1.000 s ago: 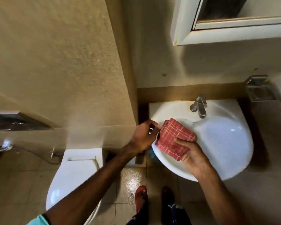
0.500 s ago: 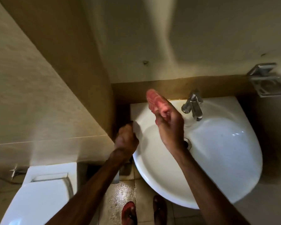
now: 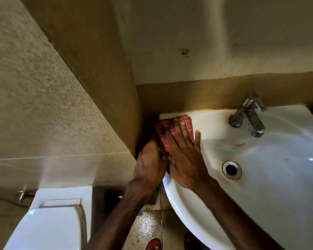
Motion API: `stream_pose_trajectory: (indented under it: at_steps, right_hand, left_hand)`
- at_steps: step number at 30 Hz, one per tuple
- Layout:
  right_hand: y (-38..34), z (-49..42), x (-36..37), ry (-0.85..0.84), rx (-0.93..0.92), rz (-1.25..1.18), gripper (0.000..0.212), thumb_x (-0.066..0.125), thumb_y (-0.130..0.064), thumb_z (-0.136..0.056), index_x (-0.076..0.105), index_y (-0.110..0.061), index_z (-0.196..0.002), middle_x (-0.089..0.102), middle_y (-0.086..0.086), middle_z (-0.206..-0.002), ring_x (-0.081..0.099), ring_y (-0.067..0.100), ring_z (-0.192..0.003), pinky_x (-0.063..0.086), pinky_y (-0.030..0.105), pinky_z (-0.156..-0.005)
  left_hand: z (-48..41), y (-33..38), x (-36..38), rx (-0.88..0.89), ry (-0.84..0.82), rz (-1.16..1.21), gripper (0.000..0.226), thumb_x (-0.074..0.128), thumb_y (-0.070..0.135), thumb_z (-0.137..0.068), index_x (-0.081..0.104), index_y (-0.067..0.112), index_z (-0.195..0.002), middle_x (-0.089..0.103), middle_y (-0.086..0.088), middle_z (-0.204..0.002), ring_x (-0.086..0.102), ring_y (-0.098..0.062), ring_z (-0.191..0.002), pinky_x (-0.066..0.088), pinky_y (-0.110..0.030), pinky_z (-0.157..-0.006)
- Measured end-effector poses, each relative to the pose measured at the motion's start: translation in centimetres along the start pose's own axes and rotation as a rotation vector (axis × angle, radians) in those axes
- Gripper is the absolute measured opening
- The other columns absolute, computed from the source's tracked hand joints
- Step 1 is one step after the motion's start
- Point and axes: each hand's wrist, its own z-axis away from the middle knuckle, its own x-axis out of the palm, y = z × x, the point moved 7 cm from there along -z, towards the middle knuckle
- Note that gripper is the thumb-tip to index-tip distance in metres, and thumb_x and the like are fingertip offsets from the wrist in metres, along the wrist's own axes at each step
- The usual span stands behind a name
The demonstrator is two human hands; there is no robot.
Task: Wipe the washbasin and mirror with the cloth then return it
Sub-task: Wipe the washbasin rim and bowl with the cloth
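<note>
Down at the back left corner of the white washbasin (image 3: 197, 213), lies spread under the right hand (image 3: 185, 159): the red checked cloth (image 3: 172, 130), flat on the rim ledge and hanging a little over its left edge. Presses palm-down on it, fingers (image 3: 183, 134) splayed apart and stretched along the fabric, little finger off the cloth and touching bare porcelain. Sits just beside at the basin's left edge: the left hand (image 3: 150, 165), fingers curled at the cloth's near left side; cannot tell whether clamped on the fabric or merely resting against the rim, being blurred and partly hidden there.

Hems in the corner closely: a brown tiled wall strip (image 3: 224, 91) behind and a speckled beige wall (image 3: 43, 105) to the left, leaving only a dark narrow gap beside the cloth. Stands well apart to the right on the back ledge, a metal tap (image 3: 249, 116); lower in the bowl, the drain hole (image 3: 231, 169). Shows bottom left, a white toilet cistern and lid (image 3: 49, 226); below the basin, wet floor tiles (image 3: 148, 228) and a red sandal (image 3: 153, 244).

Differs from half a second ago: cloth then lifted bunched above the ledge near the tap, now down flat in the corner; left hand closer to the right
</note>
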Motion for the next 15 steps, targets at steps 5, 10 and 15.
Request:
stream_pose_trajectory:
  at_steps: [5,10,15]
  right_hand:
    - [0.2,-2.4,0.0,-0.027,-0.003,0.066,0.085,0.023,-0.058,-0.091,0.025,-0.013,-0.163,0.01,0.018,-0.173,-0.003,0.035,-0.16,0.011,0.061,-0.127]
    - [0.4,-4.7,1.0,-0.055,0.021,0.113,0.082,0.023,-0.063,-0.096,0.013,-0.02,-0.166,0.008,0.015,-0.173,-0.002,0.036,-0.161,0.01,0.058,-0.127]
    - [-1.1,-1.3,-0.1,0.075,0.075,-0.059,0.075,0.036,-0.048,-0.095,0.025,-0.021,-0.164,0.016,0.011,-0.173,0.004,0.031,-0.161,0.012,0.057,-0.128]
  left_hand:
    - [1.1,2.1,-1.4,-0.039,0.088,0.134,0.063,0.051,-0.004,-0.084,0.044,0.01,-0.145,0.057,-0.01,-0.138,0.053,-0.026,-0.128,0.037,-0.027,-0.104]
    - [0.4,3.3,-1.4,-0.019,0.162,0.216,0.069,0.048,-0.004,-0.086,0.039,0.017,-0.151,0.052,-0.004,-0.146,0.048,-0.022,-0.135,0.034,-0.027,-0.112]
    - [-0.1,2.8,-1.2,-0.061,0.151,0.258,0.061,0.045,0.006,-0.095,0.037,0.025,-0.153,0.051,0.0,-0.148,0.047,-0.022,-0.136,0.035,-0.031,-0.114]
